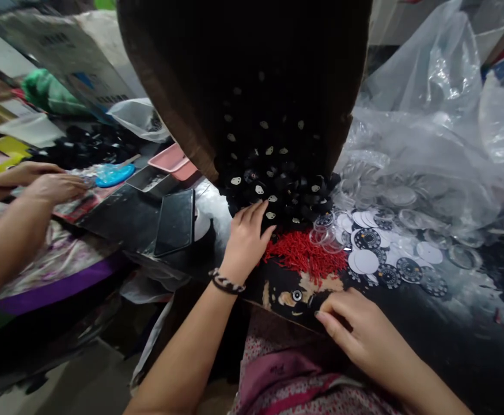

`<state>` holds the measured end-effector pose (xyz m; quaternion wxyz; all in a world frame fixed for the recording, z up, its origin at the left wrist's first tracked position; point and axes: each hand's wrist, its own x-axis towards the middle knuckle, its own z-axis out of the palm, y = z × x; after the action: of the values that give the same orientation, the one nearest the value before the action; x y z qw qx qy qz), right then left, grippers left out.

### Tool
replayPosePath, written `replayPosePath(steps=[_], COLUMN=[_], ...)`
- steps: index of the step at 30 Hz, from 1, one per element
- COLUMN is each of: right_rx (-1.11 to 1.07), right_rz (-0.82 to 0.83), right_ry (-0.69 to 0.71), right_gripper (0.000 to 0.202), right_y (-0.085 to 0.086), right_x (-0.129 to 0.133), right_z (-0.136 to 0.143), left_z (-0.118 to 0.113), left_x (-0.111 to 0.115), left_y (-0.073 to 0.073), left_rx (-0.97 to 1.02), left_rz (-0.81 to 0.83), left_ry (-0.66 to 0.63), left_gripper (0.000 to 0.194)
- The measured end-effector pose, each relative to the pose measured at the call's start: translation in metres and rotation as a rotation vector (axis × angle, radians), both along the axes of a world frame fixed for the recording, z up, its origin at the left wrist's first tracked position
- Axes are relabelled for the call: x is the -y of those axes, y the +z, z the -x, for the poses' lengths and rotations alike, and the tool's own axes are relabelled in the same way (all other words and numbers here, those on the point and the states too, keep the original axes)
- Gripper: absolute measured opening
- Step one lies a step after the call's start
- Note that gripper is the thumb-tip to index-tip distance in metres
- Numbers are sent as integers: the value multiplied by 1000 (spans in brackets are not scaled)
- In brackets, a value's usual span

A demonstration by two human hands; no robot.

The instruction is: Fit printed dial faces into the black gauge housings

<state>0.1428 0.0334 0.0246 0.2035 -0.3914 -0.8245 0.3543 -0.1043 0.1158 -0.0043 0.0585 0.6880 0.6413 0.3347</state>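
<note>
Tabletop (pixel 446 337), left hand (pixel 246 237) at black parts (pixel 287 199)

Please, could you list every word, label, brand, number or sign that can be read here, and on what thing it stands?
Nothing can be read with certainty.
Pink cloth on the lap: a short dark mark, perhaps "Pla", too blurred to confirm.
Pale package at upper left: printed lettering, too blurred to read.
Black-and-white discs: markings around the ring, too small to read.
</note>
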Motion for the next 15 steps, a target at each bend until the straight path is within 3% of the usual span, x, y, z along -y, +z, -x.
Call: replayPosePath(steps=[2, 5, 8, 10, 11, 15], right_rx=[35, 43, -62, -127, -138, -52], right_rz=[18, 72, 132, 129, 116, 71], right_ry=[-42, -99, -191, -239, -240, -92], right_gripper=[25, 25, 15, 41, 50, 45], right_y=[-2, -5, -5, -3, -1, 6], right_x=[1, 2, 2, 0, 0, -4], right_z=[-7, -11, -8, -6, -6, -17], left_z=[1, 1, -13, -30, -40, -66], left_x=[-24, -24, 8, 40, 56, 101], left_y=[-3, -4, 1, 3, 3, 0], left_rx=[-24, -14, 151, 464, 520, 389], left_rz=[6, -2, -30, 91, 192, 432], left_ry=[-40, -43, 0, -34, -105, -351], left_gripper=[44, 42, 52, 55, 55, 47])
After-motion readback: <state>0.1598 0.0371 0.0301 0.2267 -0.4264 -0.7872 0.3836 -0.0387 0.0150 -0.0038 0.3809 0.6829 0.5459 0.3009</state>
